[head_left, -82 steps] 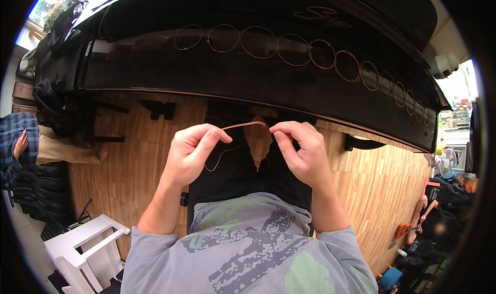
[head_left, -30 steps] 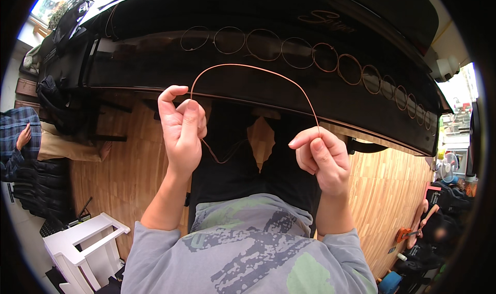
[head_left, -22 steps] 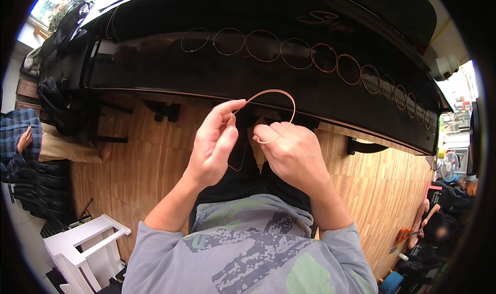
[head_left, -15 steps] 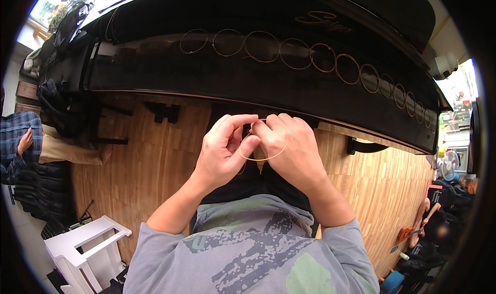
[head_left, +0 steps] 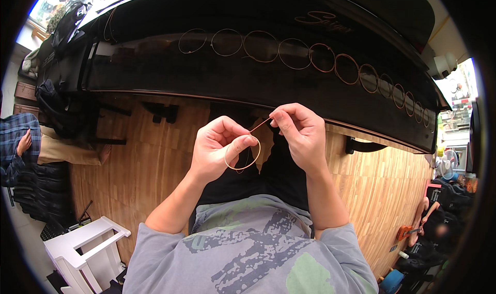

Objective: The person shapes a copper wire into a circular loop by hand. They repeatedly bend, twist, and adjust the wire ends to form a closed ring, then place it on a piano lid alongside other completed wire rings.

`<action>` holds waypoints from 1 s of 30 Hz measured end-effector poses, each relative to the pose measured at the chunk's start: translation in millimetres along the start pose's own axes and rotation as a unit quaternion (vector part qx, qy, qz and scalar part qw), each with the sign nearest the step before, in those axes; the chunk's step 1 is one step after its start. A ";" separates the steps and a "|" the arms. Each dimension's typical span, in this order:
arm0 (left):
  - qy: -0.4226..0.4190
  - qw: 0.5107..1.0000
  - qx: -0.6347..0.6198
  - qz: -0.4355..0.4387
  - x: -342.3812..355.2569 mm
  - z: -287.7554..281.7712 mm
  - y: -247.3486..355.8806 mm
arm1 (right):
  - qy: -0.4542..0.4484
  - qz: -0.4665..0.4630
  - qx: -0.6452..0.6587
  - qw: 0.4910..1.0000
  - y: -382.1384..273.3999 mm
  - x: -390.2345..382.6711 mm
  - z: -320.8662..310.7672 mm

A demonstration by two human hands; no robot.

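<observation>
Over on the left, the person's left hand (head_left: 219, 149) has thumb and forefinger pinched together on a thin copper-coloured wire (head_left: 262, 124), a loop of it hanging at the thumb. A short, straight stretch runs between the hands. Next comes the right hand (head_left: 302, 136), fingertips closed on that stretch. It looks light and springy to me, likely to kink; I'd pinch it where turns cross. Beyond, similar coils (head_left: 310, 54) line the black piano (head_left: 206, 77) off toward the right.
</observation>
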State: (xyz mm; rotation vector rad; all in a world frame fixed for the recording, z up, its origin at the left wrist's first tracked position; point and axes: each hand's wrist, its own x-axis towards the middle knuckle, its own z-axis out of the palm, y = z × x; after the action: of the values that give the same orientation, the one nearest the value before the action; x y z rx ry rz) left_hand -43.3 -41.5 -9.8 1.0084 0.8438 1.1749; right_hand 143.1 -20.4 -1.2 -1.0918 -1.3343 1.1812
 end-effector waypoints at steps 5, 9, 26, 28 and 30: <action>0.007 0.993 -0.085 -0.079 4.1 -1.7 -2.2 | 0.059 0.002 0.161 0.985 3.5 -5.5 24.2; -0.019 0.974 -0.167 -0.150 5.6 -0.6 -2.5 | 0.083 -0.128 -0.006 0.988 7.4 -4.8 33.2; -0.048 0.947 -0.199 -0.249 5.3 -6.0 -6.5 | -0.058 -0.139 -0.128 0.980 -8.0 2.9 18.0; -0.056 0.946 -0.200 -0.248 5.1 -5.7 -8.3 | -0.049 -0.129 -0.146 0.980 -6.3 2.2 20.8; -0.051 0.945 -0.198 -0.254 4.5 -6.2 -10.4 | -0.042 -0.141 -0.166 0.975 -3.2 2.6 22.0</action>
State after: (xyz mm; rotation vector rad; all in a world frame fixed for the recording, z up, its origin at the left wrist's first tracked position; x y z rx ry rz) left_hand -44.8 -36.9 -21.7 0.4725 0.6917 0.7950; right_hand 120.9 -20.0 1.9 -1.0473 -1.7339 0.8200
